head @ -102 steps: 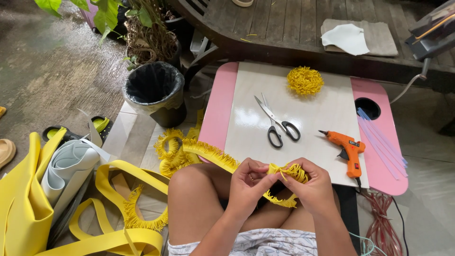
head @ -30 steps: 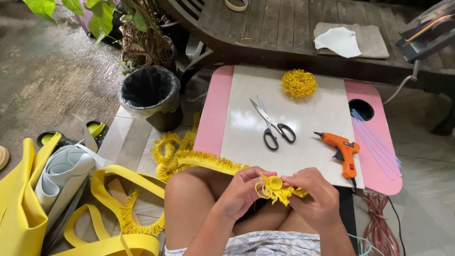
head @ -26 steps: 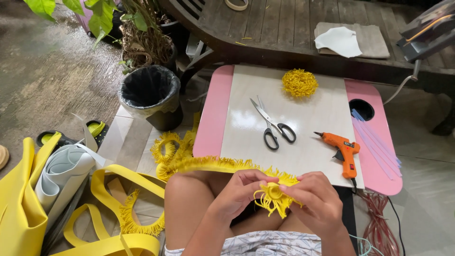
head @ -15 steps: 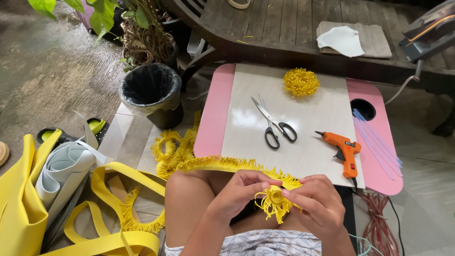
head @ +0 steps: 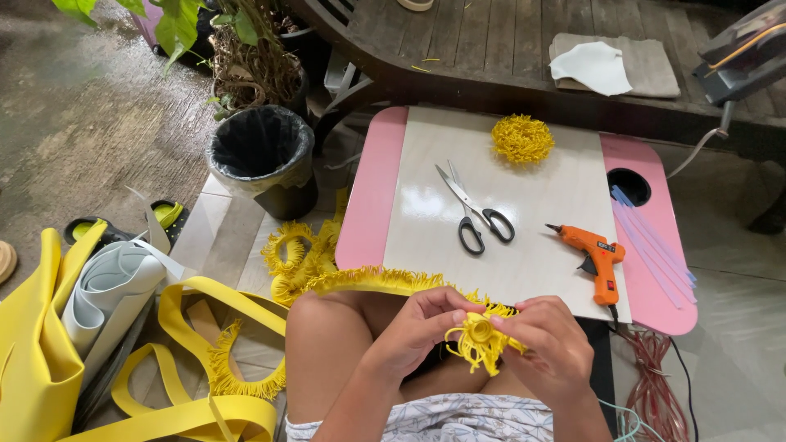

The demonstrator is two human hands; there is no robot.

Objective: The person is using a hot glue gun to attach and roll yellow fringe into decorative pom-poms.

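Rolled tighter since the earlier frame, the yellow fringe coil (head: 477, 337) sits between both hands above the lap; left hand (head: 415, 327) and right hand (head: 547, 348) pinch it, its loose strip (head: 368, 280) trailing left along the counter (head: 524, 205) edge.

Bare tabletop (head: 426, 188) lies open left of the scissors (head: 475, 214); glue gun (head: 598, 260) and finished pompom (head: 522, 139) obstruct right and far side; black bin (head: 260, 155) stands beyond the left edge.

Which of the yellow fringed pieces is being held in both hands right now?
The small rolled fringe coil over the lap, pinched between the left hand and right hand. The finished pompom lies untouched at the table's far edge.
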